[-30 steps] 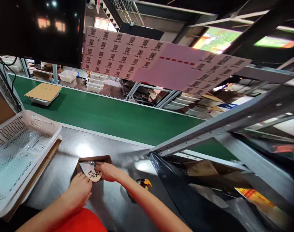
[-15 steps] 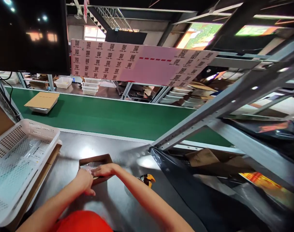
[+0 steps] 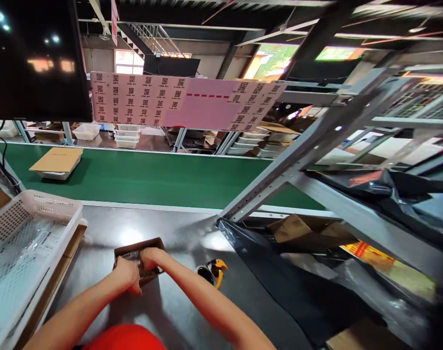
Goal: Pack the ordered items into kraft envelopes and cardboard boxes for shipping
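Note:
A small open cardboard box (image 3: pixel 156 243) stands on the metal table (image 3: pixel 108 221). My left hand (image 3: pixel 127 273) is at the box's near left side, its fingers bent over the edge and partly inside. Inside the box, my right hand (image 3: pixel 149 258) reaches down, and its fingertips are hidden. Something greyish lies in the box under the hands, too covered to name. Right of the box is a tape dispenser (image 3: pixel 218 270) with yellow-orange parts and a dark roll.
A white perforated basket (image 3: pixel 66 214) with plastic-wrapped items is at the left. Behind the table runs a green conveyor (image 3: pixel 152 177) carrying a cardboard-topped tray (image 3: pixel 59 160). Black plastic sheeting (image 3: pixel 265 272) and a metal frame (image 3: pixel 265 170) are at the right.
My right hand has gone deeper into the box, its fingers no longer lying flat. My left hand has stayed at the box's near left side. The whole view has shifted slightly.

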Demonstrator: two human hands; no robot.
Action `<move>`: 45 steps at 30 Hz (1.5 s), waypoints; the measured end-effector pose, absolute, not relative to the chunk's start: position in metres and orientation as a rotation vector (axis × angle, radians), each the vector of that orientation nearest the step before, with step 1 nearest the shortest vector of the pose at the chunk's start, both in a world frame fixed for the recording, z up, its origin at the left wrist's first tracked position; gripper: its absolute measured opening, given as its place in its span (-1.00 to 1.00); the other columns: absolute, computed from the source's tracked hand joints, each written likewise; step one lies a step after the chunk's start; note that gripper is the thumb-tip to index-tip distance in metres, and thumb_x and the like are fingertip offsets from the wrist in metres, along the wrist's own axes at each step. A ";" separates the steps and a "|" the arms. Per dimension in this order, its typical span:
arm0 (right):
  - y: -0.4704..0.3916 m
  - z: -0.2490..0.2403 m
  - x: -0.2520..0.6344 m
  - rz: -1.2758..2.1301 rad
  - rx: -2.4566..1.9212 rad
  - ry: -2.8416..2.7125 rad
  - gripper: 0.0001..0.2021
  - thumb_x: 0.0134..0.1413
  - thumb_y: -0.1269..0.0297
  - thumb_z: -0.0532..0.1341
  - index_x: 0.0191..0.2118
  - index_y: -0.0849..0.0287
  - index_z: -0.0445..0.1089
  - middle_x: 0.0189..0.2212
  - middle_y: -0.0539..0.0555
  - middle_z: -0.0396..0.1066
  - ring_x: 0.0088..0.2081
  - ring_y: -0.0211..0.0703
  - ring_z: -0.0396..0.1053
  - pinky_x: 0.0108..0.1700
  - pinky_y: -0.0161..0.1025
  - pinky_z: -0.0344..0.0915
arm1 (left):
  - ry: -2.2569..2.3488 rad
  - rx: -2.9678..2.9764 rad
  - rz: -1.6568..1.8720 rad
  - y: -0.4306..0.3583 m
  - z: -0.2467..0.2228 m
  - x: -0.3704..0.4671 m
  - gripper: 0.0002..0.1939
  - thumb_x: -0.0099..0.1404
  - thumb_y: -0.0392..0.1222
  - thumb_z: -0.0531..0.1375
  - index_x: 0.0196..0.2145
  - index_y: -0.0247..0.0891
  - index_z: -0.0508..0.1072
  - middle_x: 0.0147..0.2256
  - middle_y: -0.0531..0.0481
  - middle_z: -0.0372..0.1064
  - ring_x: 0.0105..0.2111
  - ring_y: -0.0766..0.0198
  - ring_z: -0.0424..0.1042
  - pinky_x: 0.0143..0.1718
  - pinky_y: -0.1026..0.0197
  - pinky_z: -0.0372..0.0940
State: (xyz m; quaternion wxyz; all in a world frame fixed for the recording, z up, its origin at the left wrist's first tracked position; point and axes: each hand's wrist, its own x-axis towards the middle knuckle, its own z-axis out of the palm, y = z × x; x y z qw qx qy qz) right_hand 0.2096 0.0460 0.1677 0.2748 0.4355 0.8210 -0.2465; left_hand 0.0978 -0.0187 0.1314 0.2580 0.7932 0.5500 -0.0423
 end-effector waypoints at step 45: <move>-0.013 0.040 0.258 -0.492 1.945 2.821 -0.30 0.30 0.02 0.22 0.44 0.28 0.28 0.48 0.32 0.16 0.51 0.34 0.02 0.48 0.23 0.14 | 1.566 2.234 0.495 -0.047 0.041 0.021 -0.44 0.55 -0.16 0.03 0.44 -0.26 0.28 0.55 -0.28 -0.19 0.55 -0.27 -0.27 0.49 -0.48 -0.08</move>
